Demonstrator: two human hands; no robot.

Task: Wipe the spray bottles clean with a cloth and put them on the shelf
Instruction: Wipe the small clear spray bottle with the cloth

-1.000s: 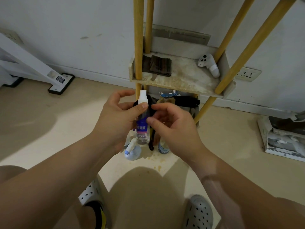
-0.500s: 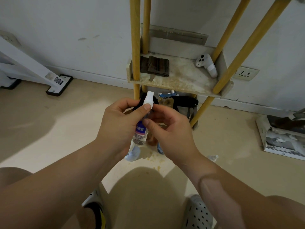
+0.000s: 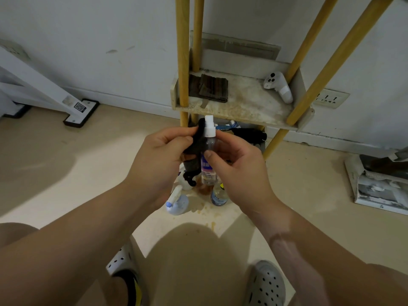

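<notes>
- My right hand (image 3: 238, 166) pinches the spray bottle (image 3: 209, 141) mid-body, thumb in front, fingers curled behind.
- My left hand (image 3: 163, 155) grips the black cloth (image 3: 196, 142), bunched against the bottle's left side below the cap.
- Bottle upright, long axis vertical, between both hands.
- Shelf (image 3: 249, 104) sits up and beyond the grip; right hand looks best placed for the lift.
- Smooth clear plastic cylinder, white cap, purple label; cloth soft and limp.

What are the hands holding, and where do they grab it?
The right hand pinches the bottle by its clear upper part. The left hand grips the cloth, bunched against the bottle's side.
</notes>
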